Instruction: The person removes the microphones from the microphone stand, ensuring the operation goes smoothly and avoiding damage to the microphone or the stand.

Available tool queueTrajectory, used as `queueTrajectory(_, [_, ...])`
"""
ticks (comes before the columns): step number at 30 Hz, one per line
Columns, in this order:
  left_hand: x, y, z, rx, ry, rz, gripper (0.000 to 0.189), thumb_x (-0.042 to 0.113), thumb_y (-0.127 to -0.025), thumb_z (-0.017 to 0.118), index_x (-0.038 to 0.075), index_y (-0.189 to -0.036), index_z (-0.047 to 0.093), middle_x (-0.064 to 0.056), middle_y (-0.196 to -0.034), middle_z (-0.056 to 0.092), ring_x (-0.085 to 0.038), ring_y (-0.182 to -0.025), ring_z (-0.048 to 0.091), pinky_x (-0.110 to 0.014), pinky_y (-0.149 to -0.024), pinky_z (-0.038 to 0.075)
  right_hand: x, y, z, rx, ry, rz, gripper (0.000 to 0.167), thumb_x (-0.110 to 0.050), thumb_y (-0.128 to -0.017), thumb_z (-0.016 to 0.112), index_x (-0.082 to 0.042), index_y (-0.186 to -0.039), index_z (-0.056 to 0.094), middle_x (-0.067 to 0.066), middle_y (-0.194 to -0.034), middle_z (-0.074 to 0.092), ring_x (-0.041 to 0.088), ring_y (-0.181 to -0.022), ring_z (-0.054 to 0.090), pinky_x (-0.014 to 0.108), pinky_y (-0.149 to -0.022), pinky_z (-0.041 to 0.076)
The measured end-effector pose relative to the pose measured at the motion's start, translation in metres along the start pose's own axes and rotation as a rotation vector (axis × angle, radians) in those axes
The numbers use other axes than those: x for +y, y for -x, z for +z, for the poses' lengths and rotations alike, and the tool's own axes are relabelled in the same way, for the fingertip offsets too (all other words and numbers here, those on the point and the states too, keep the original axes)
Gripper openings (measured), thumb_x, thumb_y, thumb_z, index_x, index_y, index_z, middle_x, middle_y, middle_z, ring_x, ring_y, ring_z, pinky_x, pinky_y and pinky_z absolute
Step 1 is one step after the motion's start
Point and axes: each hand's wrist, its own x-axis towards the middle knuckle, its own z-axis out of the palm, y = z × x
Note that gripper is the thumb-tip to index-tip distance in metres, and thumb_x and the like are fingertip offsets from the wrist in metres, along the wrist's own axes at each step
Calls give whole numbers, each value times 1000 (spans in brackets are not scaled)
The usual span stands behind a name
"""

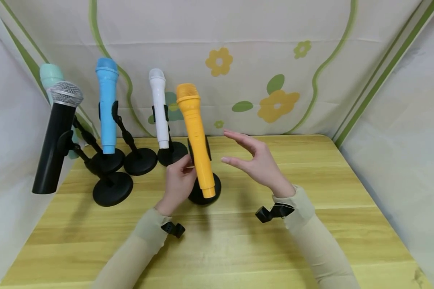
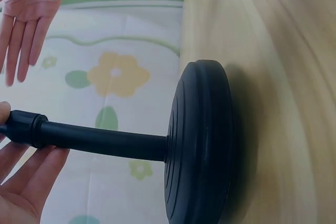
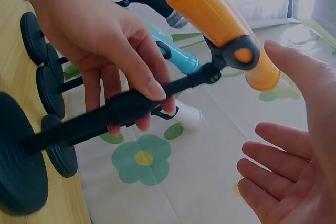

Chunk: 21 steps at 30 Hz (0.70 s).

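Observation:
An orange microphone (image 1: 197, 140) sits tilted in the clip of a black desk stand (image 2: 202, 145) with a round base, which stands on the table. My left hand (image 1: 179, 180) grips the stand's upright at its thicker collar, thumb on one side and fingers on the other, as the right wrist view shows. To the right of the microphone, my right hand (image 1: 256, 160) is held in the air with fingers extended and thumb spread, holding nothing. In the right wrist view its thumb appears close to the microphone; contact cannot be told.
On the left stand a black microphone (image 1: 54, 144), a mint one (image 1: 50, 74), a blue one (image 1: 108, 104) and a white one (image 1: 160, 108), each on a black stand. A flowered cloth (image 1: 253, 24) hangs behind the wooden table (image 1: 224, 257).

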Motion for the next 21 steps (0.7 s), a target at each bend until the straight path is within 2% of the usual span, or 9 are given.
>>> queueTrajectory(5, [-1, -5, 15, -31, 51, 8, 16, -16, -89, 68, -10, -103, 72, -23, -97, 73, -35, -85, 73, -40, -71, 63, -4, 3, -3, 12, -32, 43, 54, -22, -95, 77, -15, -145, 59, -6, -146, 56, 14, -138, 46, 35, -115, 35])
queueTrajectory(8, [-2, -7, 21, -58, 77, -13, 18, -14, -91, 68, -10, -107, 72, -23, -101, 73, -35, -88, 73, -38, -73, 62, -6, 3, -4, 17, -50, 71, 52, -22, -96, 75, -15, -145, 59, -4, -146, 55, 14, -138, 46, 34, -115, 35])
queueTrajectory(15, [-32, -3, 38, -84, 94, -59, 20, -8, -93, 69, -7, -113, 72, -21, -108, 72, -33, -93, 73, -39, -75, 62, -6, -1, -3, 28, -91, 64, 50, -20, -97, 73, -11, -144, 58, -1, -146, 56, 15, -137, 47, 34, -115, 36])
queueTrajectory(21, [-44, -1, 40, -109, 112, -110, 23, -2, -93, 73, 0, -116, 73, -14, -108, 74, -25, -92, 73, -35, -78, 62, -9, -10, -4, 25, -141, 55, 51, -22, -98, 72, -7, -144, 57, 3, -145, 57, 17, -137, 49, 37, -113, 39])
